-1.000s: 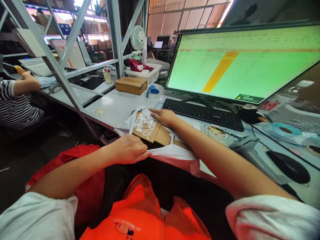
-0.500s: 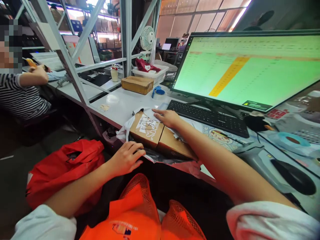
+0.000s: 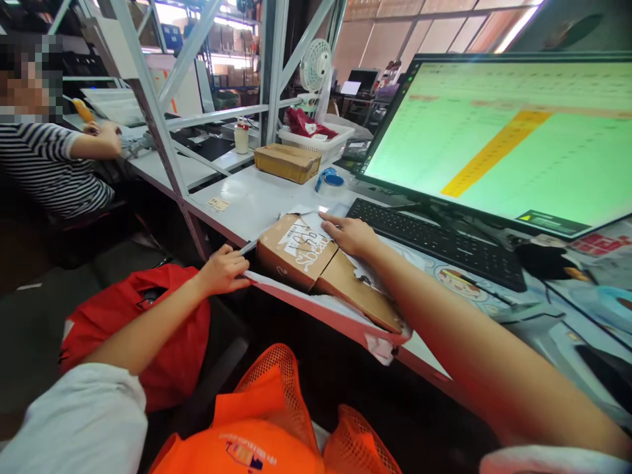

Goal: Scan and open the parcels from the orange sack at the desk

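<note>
A brown cardboard box (image 3: pixel 296 260) with white handwriting and a label lies tilted at the desk's front edge, inside an opened white plastic mailing bag (image 3: pixel 269 282). My left hand (image 3: pixel 224 270) has its fingers closed on the bag's edge and holds it stretched left of the box. At the box's far side, my right hand (image 3: pixel 353 236) grips the bag's far edge, index finger and thumb forward. The right forearm passes over the near end of the box. A torn flap of the bag hangs below the desk edge.
A keyboard (image 3: pixel 434 240) and large monitor (image 3: pixel 498 145) stand right, with a barcode scanner (image 3: pixel 538 322) near my forearm. Behind are a tape roll (image 3: pixel 332 181), a small carton (image 3: pixel 288 162) and a white basket (image 3: pixel 316 141). A red bag (image 3: pixel 143 336) sits lower left; another person works far left.
My left hand has moved left and up and closed on the bag's edge, pulling it out from the box. My right hand stays at the box's far side. The view has shifted.
</note>
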The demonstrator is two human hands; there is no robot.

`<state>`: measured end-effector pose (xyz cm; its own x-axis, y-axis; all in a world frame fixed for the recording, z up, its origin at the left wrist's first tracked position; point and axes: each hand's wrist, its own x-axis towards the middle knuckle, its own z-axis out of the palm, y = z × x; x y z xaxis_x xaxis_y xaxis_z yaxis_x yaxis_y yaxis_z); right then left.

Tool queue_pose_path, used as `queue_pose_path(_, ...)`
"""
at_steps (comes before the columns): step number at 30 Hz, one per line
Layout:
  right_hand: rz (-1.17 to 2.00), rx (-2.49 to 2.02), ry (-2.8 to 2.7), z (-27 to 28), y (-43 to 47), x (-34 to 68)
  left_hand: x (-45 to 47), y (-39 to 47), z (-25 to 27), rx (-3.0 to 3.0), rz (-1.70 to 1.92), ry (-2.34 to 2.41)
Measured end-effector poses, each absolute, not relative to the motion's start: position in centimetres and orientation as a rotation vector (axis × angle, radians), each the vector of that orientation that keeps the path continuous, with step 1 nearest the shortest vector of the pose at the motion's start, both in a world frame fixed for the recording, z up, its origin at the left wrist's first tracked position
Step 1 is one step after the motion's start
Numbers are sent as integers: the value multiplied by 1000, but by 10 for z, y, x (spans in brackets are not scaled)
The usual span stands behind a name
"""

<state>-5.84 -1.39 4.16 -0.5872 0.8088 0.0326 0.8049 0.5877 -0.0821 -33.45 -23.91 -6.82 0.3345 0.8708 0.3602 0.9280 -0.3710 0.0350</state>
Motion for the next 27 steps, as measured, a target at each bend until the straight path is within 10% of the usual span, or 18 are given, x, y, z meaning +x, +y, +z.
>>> queue_pose_path(6, 119, -1385, -2712, 40, -16, -61, -258, -268, -182, -2392, -430, -2040)
queue_pose_path(15, 183, -1378, -2653, 40, -20, -63, -163, -284, -96, -2531, -1157, -1616)
queue_pose_path(27, 221, -1339, -2634, 42, -23, -60, -55, -251, -110, -2288, -1698, -1596)
